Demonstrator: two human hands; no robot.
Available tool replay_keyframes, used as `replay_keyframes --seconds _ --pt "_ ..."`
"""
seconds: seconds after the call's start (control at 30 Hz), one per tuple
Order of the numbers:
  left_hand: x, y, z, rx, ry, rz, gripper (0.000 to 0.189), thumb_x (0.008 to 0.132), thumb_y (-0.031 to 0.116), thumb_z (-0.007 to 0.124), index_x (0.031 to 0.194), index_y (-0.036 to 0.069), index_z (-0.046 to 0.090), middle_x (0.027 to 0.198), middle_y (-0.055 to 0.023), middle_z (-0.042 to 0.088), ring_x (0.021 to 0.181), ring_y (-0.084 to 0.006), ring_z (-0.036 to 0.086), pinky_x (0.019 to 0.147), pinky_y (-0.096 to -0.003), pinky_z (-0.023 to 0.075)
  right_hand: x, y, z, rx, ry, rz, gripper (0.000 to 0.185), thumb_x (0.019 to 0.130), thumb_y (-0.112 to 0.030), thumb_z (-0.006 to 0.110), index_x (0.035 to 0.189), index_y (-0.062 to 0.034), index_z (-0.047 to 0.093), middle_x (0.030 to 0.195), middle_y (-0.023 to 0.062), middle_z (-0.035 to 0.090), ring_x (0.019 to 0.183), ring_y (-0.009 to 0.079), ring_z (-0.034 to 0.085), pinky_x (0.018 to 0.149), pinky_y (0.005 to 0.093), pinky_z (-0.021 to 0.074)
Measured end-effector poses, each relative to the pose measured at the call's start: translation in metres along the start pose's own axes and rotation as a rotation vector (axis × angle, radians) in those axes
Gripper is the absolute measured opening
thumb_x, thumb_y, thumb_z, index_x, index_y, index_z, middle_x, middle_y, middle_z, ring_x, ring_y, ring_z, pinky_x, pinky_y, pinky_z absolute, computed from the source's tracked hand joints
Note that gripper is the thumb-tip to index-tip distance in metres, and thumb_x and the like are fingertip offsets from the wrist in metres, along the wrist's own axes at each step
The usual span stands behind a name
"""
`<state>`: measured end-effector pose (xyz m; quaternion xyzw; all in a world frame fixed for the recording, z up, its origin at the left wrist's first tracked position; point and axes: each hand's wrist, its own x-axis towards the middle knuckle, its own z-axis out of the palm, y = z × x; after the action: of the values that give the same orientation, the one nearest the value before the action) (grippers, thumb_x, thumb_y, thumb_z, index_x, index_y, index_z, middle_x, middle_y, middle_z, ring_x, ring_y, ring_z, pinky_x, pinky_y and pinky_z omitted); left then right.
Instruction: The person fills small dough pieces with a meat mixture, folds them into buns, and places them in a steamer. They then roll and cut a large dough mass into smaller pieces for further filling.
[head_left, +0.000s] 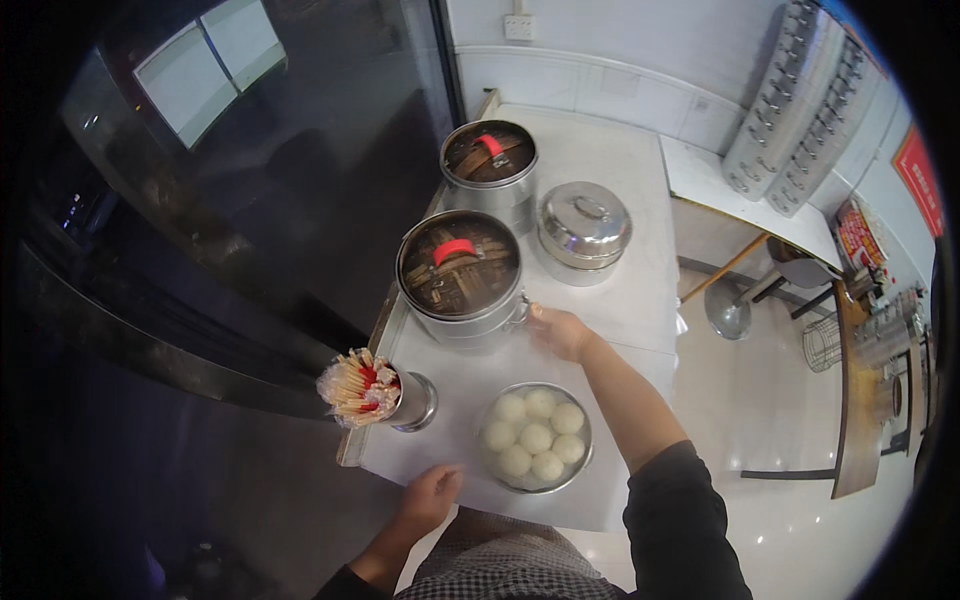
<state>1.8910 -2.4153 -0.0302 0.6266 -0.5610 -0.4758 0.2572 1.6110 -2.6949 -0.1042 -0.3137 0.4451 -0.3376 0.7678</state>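
Observation:
My right hand (556, 331), blurred, is at the side handle (517, 313) of a metal steamer with a dark woven lid and red grip (457, 281). Whether the fingers grip that handle cannot be made out. Close to the table's front edge is my left hand (435, 493), its fingers loosely curled and nothing visible in them. Between me and the steamer sits a round metal steamer tray (591, 457), holding several white round buns (535, 439). Left of the tray stands a metal cup (415, 402) filled with wrapped chopsticks (360, 390).
Behind the near steamer stands a second metal steamer (491, 196) with a red-gripped lid. To its right is a lidded metal pot (585, 229). A dark glass pane (337, 150) borders the white table (600, 150) on the left. Steamer tiers (787, 112) are stacked at the back right.

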Motion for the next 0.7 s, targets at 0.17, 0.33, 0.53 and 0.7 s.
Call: replay_keyframes --seconds 0.17,0.33,0.53,0.7 --pt "0.055 0.012 0.003 0.000 0.102 0.049 0.028 0.100 0.022 0.058 0.115 -0.001 0.064 0.090 -0.0083 0.069 0.079 -0.0165 0.064 0.074 -0.0317 0.0519 0.028 0.012 -0.013 -0.121 -0.041 -0.054 0.035 0.096 -0.036 0.062 0.115 -0.0058 0.059 0.113 0.0024 0.062 0.099 0.0151 0.056 0.088 0.0332 0.0447" --pt "0.144 0.001 0.016 -0.116 0.260 -0.078 0.032 0.101 0.030 0.054 0.101 0.000 0.066 0.088 -0.0104 0.068 0.080 -0.0186 0.063 0.075 -0.0315 0.0494 -0.017 0.002 -0.052 -0.240 -0.034 -0.194 0.023 0.095 -0.023 0.059 0.111 -0.0063 0.063 0.108 0.0042 0.063 0.102 0.0159 0.058 0.092 0.0347 0.0472" --pt "0.263 0.013 0.045 -0.674 0.276 -0.124 0.041 0.100 0.038 0.055 0.119 0.003 0.063 0.102 -0.0020 0.067 0.087 -0.0116 0.061 0.073 -0.0287 0.0485 -0.077 -0.014 -0.104 -0.017 0.160 -0.106 0.025 0.097 -0.024 0.058 0.112 -0.0044 0.063 0.109 0.0042 0.064 0.105 0.0167 0.058 0.102 0.0383 0.0451" --pt "0.292 0.050 0.066 -0.795 0.046 -0.347 0.040 0.098 0.031 0.058 0.126 0.002 0.062 0.117 -0.0063 0.067 0.101 -0.0158 0.063 0.082 -0.0299 0.0520 -0.105 -0.009 -0.115 -0.003 0.305 -0.159 0.039 0.099 -0.031 0.057 0.126 -0.0029 0.062 0.124 0.0071 0.065 0.114 0.0190 0.059 0.101 0.0371 0.0468"
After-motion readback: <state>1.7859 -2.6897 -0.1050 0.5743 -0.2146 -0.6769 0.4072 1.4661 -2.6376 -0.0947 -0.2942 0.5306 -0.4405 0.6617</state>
